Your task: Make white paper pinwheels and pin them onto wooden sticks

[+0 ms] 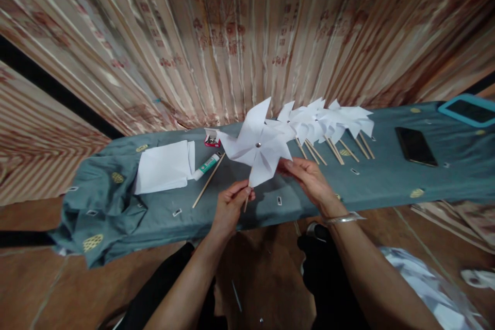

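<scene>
Forearms (197, 276), left grip (230, 206) seemingly low on pinwheel (253, 149)

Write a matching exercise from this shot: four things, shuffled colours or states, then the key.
1. left hand
2. phone
3. glue stick
4. paper

A. green and white
B. pinching the stick of a pinwheel
C. plain white, in a flat pile
D. black, lying flat

Pairs: 1-B, 2-D, 3-A, 4-C

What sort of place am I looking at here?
Probably a makeshift craft corner, perhaps in a home: a patterned curtain hangs behind a narrow cloth-covered table, where white paper pinwheels lie in a row.
</scene>
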Demonstrator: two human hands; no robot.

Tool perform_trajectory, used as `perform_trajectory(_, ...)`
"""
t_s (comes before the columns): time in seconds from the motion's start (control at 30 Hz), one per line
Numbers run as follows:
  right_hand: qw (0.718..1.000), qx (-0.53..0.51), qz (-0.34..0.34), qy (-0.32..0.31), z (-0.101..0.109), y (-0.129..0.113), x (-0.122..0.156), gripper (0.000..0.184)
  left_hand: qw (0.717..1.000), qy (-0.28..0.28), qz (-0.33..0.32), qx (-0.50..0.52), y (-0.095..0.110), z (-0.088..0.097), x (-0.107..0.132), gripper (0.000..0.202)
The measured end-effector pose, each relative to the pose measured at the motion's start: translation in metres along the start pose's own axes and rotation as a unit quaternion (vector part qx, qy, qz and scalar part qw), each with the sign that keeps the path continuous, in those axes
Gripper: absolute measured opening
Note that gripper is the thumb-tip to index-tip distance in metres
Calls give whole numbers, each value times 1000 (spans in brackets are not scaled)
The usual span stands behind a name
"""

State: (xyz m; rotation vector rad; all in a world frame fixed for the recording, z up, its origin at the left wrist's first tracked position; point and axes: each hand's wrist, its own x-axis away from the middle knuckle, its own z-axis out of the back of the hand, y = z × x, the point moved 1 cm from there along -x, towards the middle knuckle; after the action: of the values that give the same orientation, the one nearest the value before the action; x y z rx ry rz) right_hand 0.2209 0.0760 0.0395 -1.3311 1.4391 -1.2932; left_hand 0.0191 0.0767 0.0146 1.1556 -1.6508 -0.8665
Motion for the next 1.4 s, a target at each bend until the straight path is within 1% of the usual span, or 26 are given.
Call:
perform_trajectory(0.1, 999, -16, -33, -36, -6, 0, 3, 41, 1000, 5, 6, 7, 2, 0, 1, 37)
perform_trajectory(0.3, 991, -82, -95, -52, -12, -1, 5, 42, 1000, 0, 14, 26, 6, -2, 3, 37)
perform_trajectory(0.43, 987, -97, -113, -57, -14, 0, 5, 47, 999, -4, 15, 36, 8, -2, 5, 37)
perform_trajectory(0.53, 988, -104, -104, -39, -12, 1, 3, 51, 999, -4, 17, 41, 9, -2, 5, 37)
perform_trajectory(0.67, 988, -129, -83, 12, -7, 1, -1, 43, 999, -3, 14, 39, 8, 0, 4, 37)
perform_trajectory(0.73, 990, -118, -72, 17, -6, 1, -1, 40, 999, 0, 9, 41, 8, 1, 3, 37)
perform_trajectory(0.97, 996, -70, -48, -5, -9, 2, 4, 35, 999, 9, 0, 40, 7, 2, 1, 36)
perform_trajectory(1.13, 998, -32, -49, -23, -12, 3, 7, 36, 999, 13, -8, 45, 7, 2, 1, 36)
perform_trajectory(1.4, 995, 12, -35, -91, -20, 7, 13, 37, 999, 18, -17, 44, 8, 1, 1, 38)
